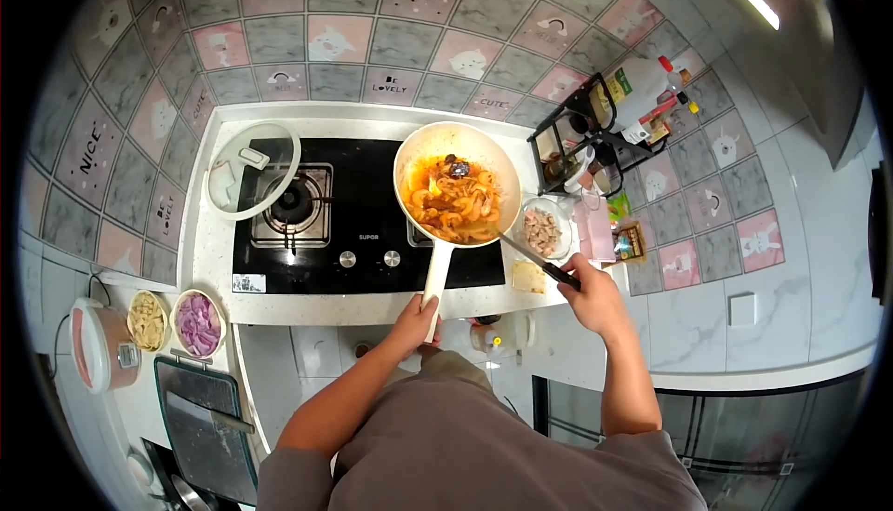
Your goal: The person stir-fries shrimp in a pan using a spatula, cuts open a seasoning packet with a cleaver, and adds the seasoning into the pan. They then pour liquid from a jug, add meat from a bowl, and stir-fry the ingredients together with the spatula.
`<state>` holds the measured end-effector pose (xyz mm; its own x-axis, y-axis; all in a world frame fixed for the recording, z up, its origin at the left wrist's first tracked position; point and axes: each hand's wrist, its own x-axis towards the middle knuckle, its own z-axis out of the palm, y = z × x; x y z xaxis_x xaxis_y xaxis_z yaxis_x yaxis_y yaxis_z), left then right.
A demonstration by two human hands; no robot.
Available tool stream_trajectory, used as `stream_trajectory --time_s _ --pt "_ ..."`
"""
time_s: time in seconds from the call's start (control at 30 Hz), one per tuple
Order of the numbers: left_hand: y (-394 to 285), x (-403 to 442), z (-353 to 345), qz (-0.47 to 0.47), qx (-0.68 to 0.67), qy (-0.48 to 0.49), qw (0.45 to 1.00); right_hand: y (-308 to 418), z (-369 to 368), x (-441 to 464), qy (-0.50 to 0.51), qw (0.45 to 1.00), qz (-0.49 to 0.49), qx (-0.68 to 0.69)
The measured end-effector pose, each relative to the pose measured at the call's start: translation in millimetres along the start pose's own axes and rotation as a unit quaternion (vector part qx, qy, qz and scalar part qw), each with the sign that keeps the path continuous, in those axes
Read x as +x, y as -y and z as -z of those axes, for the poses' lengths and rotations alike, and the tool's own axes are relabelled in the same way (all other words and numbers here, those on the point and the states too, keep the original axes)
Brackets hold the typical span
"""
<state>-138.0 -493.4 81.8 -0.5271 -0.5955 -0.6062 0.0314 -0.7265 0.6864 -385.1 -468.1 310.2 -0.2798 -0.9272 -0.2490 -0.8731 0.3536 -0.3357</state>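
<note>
My left hand (416,325) is closed round the cream handle of a frying pan (435,283), which sits over the right side of the black gas stove (363,204). Orange-sauced shrimp (456,202) fill the pan, with a dark piece near the top. Held in my right hand (591,295) is the black handle of a utensil (558,274); its metal shaft runs up left to the pan's right rim, and its tip is not clear. Just right of the pan stands a glass bowl of pale meat pieces (541,230).
A glass lid (221,169) lies left by the bare burner (294,199). Bowls of purple onion (198,325) and pale food (147,321) stand lower left, near a cutting board (200,437) with a knife (209,414). A black rack (558,153) holds bottles at right.
</note>
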Motion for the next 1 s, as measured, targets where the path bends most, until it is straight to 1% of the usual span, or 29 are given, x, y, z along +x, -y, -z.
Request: stream_trajectory --time_s 0.03,0.07,0.13,0.17,0.2,0.27,0.3,0.33,0.4,0.47,0.53,0.6,0.67,0.73,0.8,0.83,0.87,0.93,0.97,1.0 --pt "1.2 0.2 0.9 0.006 -0.002 0.000 1.000 -0.4 0.2 1.0 0.020 0.999 -0.001 -0.032" --pt "2.6 0.8 1.7 0.009 0.000 0.000 1.000 0.3 -7.7 7.9 0.022 0.999 -0.004 -0.029" --pt "4.7 2.3 1.6 0.002 0.010 0.000 1.000 3.3 -32.0 33.3 -0.017 0.998 -0.004 -0.054" --pt "4.9 1.8 2.0 0.003 0.012 0.000 1.000 2.0 -36.1 42.2 -0.038 0.998 0.008 -0.047" --pt "3.6 1.6 2.5 0.009 0.009 0.004 1.000 -0.5 -32.8 51.0 -0.039 0.998 0.010 -0.046" --pt "2.8 0.1 3.6 0.019 0.005 0.004 1.000 -6.6 -26.8 65.7 -0.064 0.997 0.023 0.027" --pt "2.9 -0.2 3.1 0.022 0.012 0.002 1.000 -9.8 -30.1 74.6 -0.086 0.995 0.046 0.035" --pt "1.8 1.1 2.5 0.023 0.017 0.000 1.000 -14.8 -39.8 88.9 -0.087 0.995 0.045 0.037" --pt "3.6 2.5 2.6 0.019 0.018 0.002 1.000 -25.2 -70.2 115.4 -0.123 0.987 0.059 0.083" --pt "3.1 1.4 2.5 0.016 0.018 0.003 1.000 -27.7 -85.3 114.8 -0.103 0.988 0.080 0.082" --pt "-1.6 -2.1 0.5 0.015 0.020 0.002 1.000 -27.4 -94.3 98.2 -0.055 0.994 0.083 0.055" --pt "0.2 -0.3 0.5 0.019 0.018 0.005 1.000 -28.4 -81.7 79.5 -0.060 0.993 0.093 0.050" --pt "-0.3 -0.5 0.4 0.020 0.014 0.003 1.000 -27.6 -53.7 63.2 -0.027 0.999 0.036 0.021" --pt "-4.6 -3.8 0.2 0.026 0.011 0.010 1.000 -24.2 -43.7 63.1 -0.028 0.999 0.018 0.013" --pt "-4.3 -4.5 0.5 0.023 0.011 0.013 1.000 -17.1 -49.9 72.3 -0.086 0.996 0.024 0.019" --pt "-3.7 -4.7 0.6 0.019 0.009 0.014 1.000 -17.0 -61.3 82.4 -0.080 0.995 0.033 0.039" --pt "-3.0 -4.3 0.7 0.021 0.011 0.014 1.000 -20.4 -80.1 93.5 -0.110 0.990 0.067 0.049" --pt "-3.3 -3.8 1.6 0.016 0.016 0.015 1.000 -17.7 -103.6 103.1 -0.114 0.988 0.063 0.080" --pt "-4.1 -3.9 1.9 0.016 0.017 0.015 1.000 -21.3 -113.2 103.5 -0.124 0.985 0.084 0.088" --pt "-4.9 -4.1 1.7 0.017 0.018 0.016 1.000 -20.7 -110.2 97.6 -0.124 0.985 0.084 0.088"
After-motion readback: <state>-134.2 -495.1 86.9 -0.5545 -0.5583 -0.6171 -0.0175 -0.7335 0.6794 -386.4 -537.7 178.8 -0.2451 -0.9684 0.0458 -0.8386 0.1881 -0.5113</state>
